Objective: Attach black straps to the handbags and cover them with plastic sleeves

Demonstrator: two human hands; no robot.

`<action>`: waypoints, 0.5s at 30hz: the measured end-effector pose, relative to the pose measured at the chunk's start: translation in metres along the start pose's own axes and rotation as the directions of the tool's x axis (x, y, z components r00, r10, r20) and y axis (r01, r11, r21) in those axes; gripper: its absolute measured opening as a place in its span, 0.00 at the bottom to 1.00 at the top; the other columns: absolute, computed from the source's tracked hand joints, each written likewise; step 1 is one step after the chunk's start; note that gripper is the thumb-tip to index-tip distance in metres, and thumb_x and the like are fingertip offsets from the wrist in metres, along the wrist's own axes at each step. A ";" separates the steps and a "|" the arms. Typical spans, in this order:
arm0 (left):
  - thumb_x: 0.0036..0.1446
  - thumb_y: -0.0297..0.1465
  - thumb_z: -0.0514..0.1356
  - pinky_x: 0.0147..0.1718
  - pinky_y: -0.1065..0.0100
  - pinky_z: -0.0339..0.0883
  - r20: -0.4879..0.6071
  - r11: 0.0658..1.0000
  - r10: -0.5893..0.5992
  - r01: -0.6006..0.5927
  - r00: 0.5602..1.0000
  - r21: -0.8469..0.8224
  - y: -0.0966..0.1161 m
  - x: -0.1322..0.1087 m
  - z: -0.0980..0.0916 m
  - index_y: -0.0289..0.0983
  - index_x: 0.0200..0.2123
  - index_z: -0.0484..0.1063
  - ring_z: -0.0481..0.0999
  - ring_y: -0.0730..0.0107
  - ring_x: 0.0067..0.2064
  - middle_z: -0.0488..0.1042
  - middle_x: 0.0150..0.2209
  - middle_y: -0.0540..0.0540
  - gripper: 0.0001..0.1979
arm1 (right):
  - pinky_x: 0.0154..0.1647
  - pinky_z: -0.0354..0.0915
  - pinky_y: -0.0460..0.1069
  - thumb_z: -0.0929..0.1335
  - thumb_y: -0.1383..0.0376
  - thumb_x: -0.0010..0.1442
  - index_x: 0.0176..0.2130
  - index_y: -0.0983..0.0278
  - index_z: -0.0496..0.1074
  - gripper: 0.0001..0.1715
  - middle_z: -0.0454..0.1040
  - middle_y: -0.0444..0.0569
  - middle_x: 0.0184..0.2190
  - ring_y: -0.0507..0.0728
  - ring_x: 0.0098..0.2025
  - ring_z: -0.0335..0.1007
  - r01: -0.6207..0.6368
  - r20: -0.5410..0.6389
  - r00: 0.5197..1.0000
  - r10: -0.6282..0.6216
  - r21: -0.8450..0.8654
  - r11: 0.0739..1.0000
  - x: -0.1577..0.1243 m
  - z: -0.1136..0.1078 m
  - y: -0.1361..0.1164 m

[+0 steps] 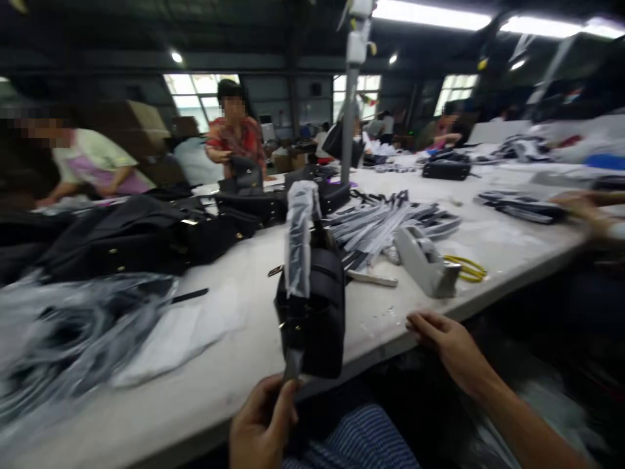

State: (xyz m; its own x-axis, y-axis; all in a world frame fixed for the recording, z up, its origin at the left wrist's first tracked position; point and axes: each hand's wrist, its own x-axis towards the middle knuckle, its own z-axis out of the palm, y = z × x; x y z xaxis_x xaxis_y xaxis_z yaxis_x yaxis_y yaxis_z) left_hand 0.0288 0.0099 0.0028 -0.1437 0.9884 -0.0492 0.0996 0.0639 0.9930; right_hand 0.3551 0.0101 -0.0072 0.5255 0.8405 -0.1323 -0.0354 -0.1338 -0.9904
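A small black handbag (322, 312) stands at the table's front edge, its strap (299, 244) partly wrapped in clear plastic and white material. At the near, lower end of that strap, the thumb and fingers of my left hand (266, 417) pinch a greyish end piece. My right hand (446, 342) is apart from the bag, just off the table edge and below the grey tape dispenser (424, 260). Its thumb and fingertips are pressed together; whatever may be between them is too small to make out.
Wrapped straps (390, 221) lie piled behind the dispenser, with yellow-handled scissors (466, 268) beside it. Black bags (146, 234) and plastic-wrapped coils (73, 339) cover the left. A metal post (349, 117) rises from the table. Several people work around; a co-worker's hands (586, 205) are at right.
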 end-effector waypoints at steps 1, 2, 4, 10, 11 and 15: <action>0.49 0.55 0.68 0.18 0.74 0.56 0.030 0.999 -0.017 0.018 0.999 -0.034 0.002 -0.001 -0.001 0.37 0.33 0.80 0.61 0.75 0.19 0.67 0.18 0.52 0.26 | 0.31 0.69 0.47 0.78 0.50 0.49 0.34 0.66 0.80 0.23 0.79 0.51 0.30 0.54 0.29 0.71 0.005 0.107 0.994 -0.004 -0.007 1.000 -0.016 0.017 -0.002; 0.51 0.53 0.68 0.18 0.75 0.56 0.049 0.999 -0.025 0.028 0.998 -0.047 0.004 -0.001 -0.002 0.36 0.34 0.80 0.61 0.76 0.19 0.67 0.18 0.52 0.25 | 0.31 0.68 0.47 0.77 0.50 0.52 0.34 0.65 0.80 0.21 0.79 0.50 0.29 0.53 0.27 0.70 0.040 0.226 0.974 -0.033 -0.024 0.999 -0.032 0.035 -0.007; 0.55 0.51 0.67 0.19 0.75 0.57 0.071 0.999 -0.015 0.019 0.997 -0.049 0.007 -0.001 -0.003 0.35 0.35 0.80 0.61 0.76 0.19 0.68 0.19 0.51 0.23 | 0.29 0.69 0.47 0.74 0.50 0.56 0.32 0.63 0.80 0.18 0.78 0.49 0.26 0.53 0.25 0.70 0.096 0.424 0.903 -0.074 -0.030 0.995 -0.062 0.069 -0.020; 0.60 0.42 0.65 0.25 0.73 0.65 0.105 0.991 0.103 -0.093 0.989 -0.097 0.009 -0.004 -0.003 0.34 0.36 0.80 0.70 0.71 0.25 0.77 0.28 0.45 0.16 | 0.27 0.70 0.46 0.72 0.48 0.57 0.30 0.60 0.79 0.19 0.77 0.47 0.23 0.54 0.24 0.72 0.238 0.561 0.814 -0.151 -0.085 0.968 -0.102 0.145 -0.050; 0.61 0.41 0.64 0.26 0.73 0.65 0.103 0.990 0.116 -0.106 0.988 -0.097 0.009 -0.005 -0.003 0.34 0.36 0.80 0.71 0.70 0.26 0.77 0.29 0.45 0.14 | 0.26 0.69 0.46 0.72 0.47 0.57 0.29 0.60 0.79 0.20 0.77 0.46 0.23 0.54 0.24 0.72 0.255 0.544 0.826 -0.149 -0.124 0.959 -0.101 0.151 -0.050; 0.62 0.38 0.64 0.27 0.73 0.65 0.096 0.989 0.128 -0.120 0.987 -0.092 0.008 -0.008 -0.004 0.34 0.37 0.80 0.71 0.70 0.27 0.78 0.30 0.45 0.12 | 0.24 0.68 0.46 0.71 0.46 0.56 0.24 0.59 0.78 0.22 0.75 0.45 0.19 0.55 0.22 0.72 0.318 0.493 0.859 -0.139 -0.300 0.899 -0.094 0.158 -0.045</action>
State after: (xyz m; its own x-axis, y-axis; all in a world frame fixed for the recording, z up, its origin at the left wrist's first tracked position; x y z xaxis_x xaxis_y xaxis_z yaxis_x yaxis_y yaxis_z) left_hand 0.0265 0.0016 0.0118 -0.0350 0.9970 0.0687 0.0246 -0.0678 0.9974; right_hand 0.1733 0.0196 0.0438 0.0370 0.9993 0.0037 0.3903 -0.0110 -0.9206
